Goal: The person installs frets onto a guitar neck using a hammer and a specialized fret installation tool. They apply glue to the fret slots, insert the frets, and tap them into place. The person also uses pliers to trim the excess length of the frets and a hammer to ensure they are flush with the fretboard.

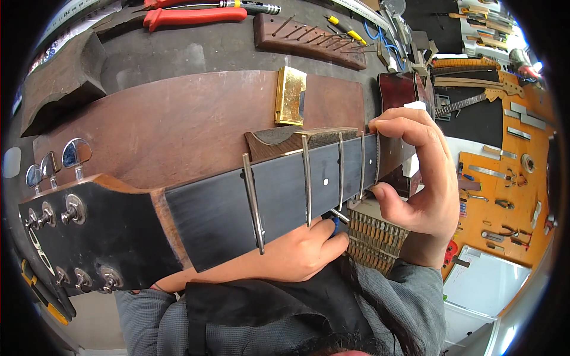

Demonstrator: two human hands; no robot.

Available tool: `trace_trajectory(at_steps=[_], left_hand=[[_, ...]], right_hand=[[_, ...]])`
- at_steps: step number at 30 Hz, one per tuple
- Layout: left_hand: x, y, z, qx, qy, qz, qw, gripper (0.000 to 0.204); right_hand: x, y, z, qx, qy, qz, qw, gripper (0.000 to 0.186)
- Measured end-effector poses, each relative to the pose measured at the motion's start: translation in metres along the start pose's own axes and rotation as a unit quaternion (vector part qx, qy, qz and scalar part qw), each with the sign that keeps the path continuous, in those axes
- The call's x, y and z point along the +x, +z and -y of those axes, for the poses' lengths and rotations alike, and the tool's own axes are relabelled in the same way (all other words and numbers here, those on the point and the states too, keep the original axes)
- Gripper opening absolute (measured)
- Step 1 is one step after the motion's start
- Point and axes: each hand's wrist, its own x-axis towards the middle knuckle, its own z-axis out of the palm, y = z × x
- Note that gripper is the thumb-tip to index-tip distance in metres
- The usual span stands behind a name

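Observation:
A guitar neck lies across the middle, its black headstock [101, 237] at the left with metal tuners. Several lengths of fret wire [252, 202] cross the dark fretboard [279, 190], their ends overhanging its edges. My right hand [424, 160] is closed at the fretboard's right part, thumb and forefinger at opposite ends of a fret wire [378, 157]. Below the near edge, my left hand [312, 249] is closed around a tool [336, 224] with a blue grip and a metal end. Most of that tool is hidden by the hand and neck.
Behind the neck are a brown wooden board [196, 118], a brass-coloured block [291, 95] and a curved wooden support [279, 142]. Farther back lie red-handled pliers [196, 16] and a wooden block with upright wires [309, 40]. Tools hang on an orange board [493, 184] at the right.

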Motion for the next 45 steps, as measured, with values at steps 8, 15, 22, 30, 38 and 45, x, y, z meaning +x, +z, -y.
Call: trace_trajectory(at_steps=[8, 15, 22, 30, 38, 45], left_hand=[[0.0, 0.001, 0.001, -0.024, 0.009, -0.006, 1.0, 0.026], [-0.001, 0.004, 0.001, -0.039, 0.01, -0.02, 0.999, 0.024], [0.0, 0.004, 0.003, -0.04, 0.018, -0.015, 0.999, 0.025], [-0.001, 0.006, 0.004, -0.05, 0.014, -0.017, 0.999, 0.023], [0.0, 0.005, 0.003, -0.041, 0.012, -0.013, 0.999, 0.024], [-0.001, 0.004, 0.002, -0.043, -0.001, -0.006, 0.999, 0.025]], right_hand=[[-0.002, 0.003, -0.005, 0.018, 0.0, -0.004, 1.0, 0.065], [-0.003, 0.005, -0.013, 0.046, -0.008, -0.006, 0.999, 0.065], [-0.001, 0.004, -0.008, 0.034, -0.004, -0.009, 0.999, 0.062], [0.0, 0.002, -0.003, 0.008, 0.009, -0.008, 1.0, 0.061], [0.001, 0.001, 0.001, 0.015, 0.022, -0.004, 1.0, 0.061], [0.0, 0.001, 0.0, 0.004, 0.017, -0.005, 1.0, 0.062]])
